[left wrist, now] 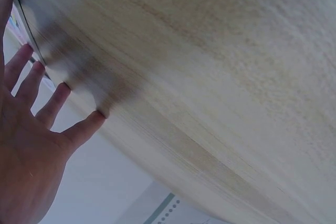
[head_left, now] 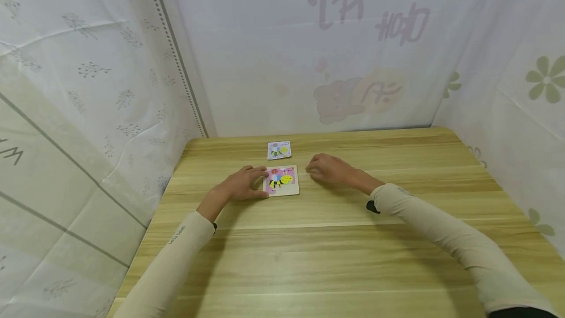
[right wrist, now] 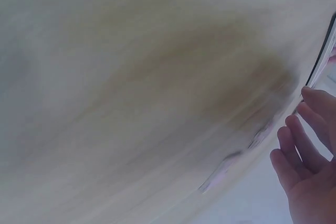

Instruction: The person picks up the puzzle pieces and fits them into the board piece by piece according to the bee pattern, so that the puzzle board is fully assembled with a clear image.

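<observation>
A square jigsaw board (head_left: 287,189) lies on the table, partly filled with a yellow-and-black bee picture on pink; pale wood shows along its lower right. My left hand (head_left: 244,182) rests at the board's left side, fingertips over its upper left edge and thumb at the lower left corner. In the left wrist view the left hand (left wrist: 31,135) has its fingers spread and fairly straight. Just right of the board, my right hand (head_left: 330,168) is low over the table with bent fingers. In the right wrist view the right hand's (right wrist: 310,156) thumb and index tips are close together; I cannot tell whether they pinch a piece.
Behind the board lies a small paper card (head_left: 279,150) with a matching bee picture. The wooden table (head_left: 282,259) has rounded far corners. Patterned white curtains (head_left: 265,53) hang behind it and along both sides.
</observation>
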A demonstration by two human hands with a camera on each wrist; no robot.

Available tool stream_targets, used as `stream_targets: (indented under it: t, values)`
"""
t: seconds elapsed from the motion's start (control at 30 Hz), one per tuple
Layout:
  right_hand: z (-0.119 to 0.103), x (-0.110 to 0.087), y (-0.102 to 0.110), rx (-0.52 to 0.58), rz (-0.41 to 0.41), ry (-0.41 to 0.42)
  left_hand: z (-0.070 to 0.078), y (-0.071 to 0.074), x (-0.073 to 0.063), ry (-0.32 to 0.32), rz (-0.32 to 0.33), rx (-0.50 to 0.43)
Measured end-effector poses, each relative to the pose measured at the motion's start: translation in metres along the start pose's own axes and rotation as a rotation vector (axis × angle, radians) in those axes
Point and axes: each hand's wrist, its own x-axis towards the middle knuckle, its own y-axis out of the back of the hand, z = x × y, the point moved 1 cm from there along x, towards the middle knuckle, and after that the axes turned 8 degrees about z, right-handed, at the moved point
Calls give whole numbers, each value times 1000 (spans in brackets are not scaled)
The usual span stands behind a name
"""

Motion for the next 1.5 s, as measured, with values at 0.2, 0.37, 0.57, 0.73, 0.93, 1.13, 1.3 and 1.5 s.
stream_targets:
  t: [0.2,0.37,0.57,0.73,0.93,1.13,1.3,1.5]
  values:
    - [15,-10,8,-3,23,-46,1,0,-1,-4,6,-5]
    - [19,-16,12,-30,16,-84,1,0,-1,-5,8,-13]
    - [20,-17,12,-8,-15,-116,2,1,-2,-5,12,-18]
    - [17,-10,9,-8,-51,-92,2,1,-2,-2,10,-18]
    - [10,-2,2,10,-53,-51,1,1,-1,-3,6,-16]
    - [6,1,-4,-10,-30,-27,1,1,-1,-8,3,-18]
    - [3,2,-5,-7,-27,-31,1,2,-1,-7,2,-21]
    - [-3,3,-5,9,-16,-7,0,1,-1,0,-5,-21]
